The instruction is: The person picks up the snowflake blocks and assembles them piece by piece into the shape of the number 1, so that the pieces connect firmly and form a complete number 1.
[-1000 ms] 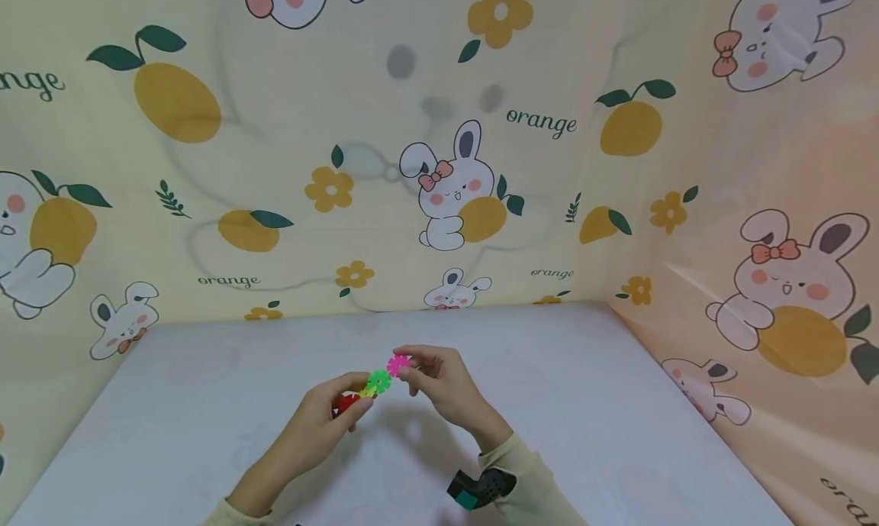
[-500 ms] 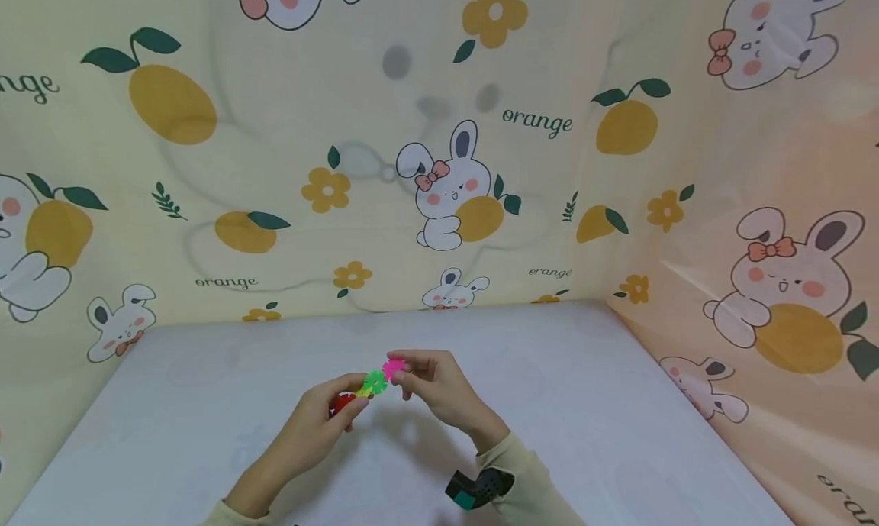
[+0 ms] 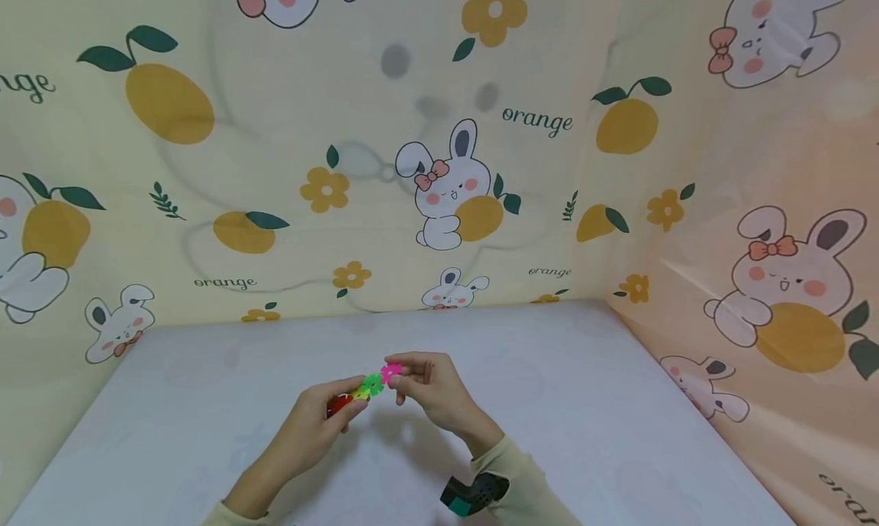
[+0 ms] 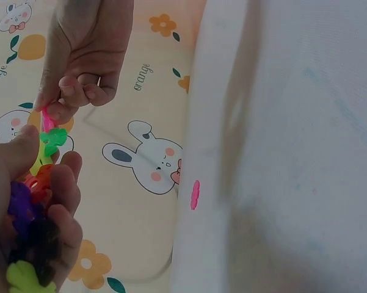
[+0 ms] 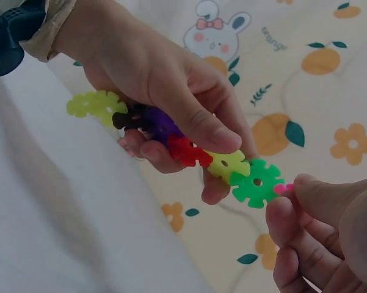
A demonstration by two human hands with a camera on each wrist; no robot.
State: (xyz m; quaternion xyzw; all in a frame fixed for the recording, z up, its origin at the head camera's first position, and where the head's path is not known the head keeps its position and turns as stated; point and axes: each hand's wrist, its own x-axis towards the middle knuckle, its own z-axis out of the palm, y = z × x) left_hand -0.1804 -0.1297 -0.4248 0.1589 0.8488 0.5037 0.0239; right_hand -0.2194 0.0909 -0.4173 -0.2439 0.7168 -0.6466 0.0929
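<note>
My left hand (image 3: 309, 427) grips a chain of interlocking plastic snowflake discs. In the right wrist view the chain runs from a yellow-green end (image 5: 88, 105) through black (image 5: 129, 118), purple (image 5: 162, 124), red (image 5: 188, 151) and yellow (image 5: 228, 165) to a green disc (image 5: 256, 183). Between thumb and forefinger my right hand (image 3: 442, 392) pinches a pink snowflake disc (image 3: 390, 372). Its edge meets the green disc's outer edge; whether their slots interlock I cannot tell. The left fingers partly cover the chain's middle.
Both hands are above a white table (image 3: 549, 404). Another pink piece (image 4: 195, 195) shows edge-on against the white surface in the left wrist view. A printed rabbit-and-orange cloth (image 3: 275, 129) stands behind and at the right. A dark device (image 3: 474, 495) sits on my right wrist.
My right hand has moved slightly left and down, bringing the pink disc from a small gap to contact with the green disc. The left hand stays almost still, holding the chain.
</note>
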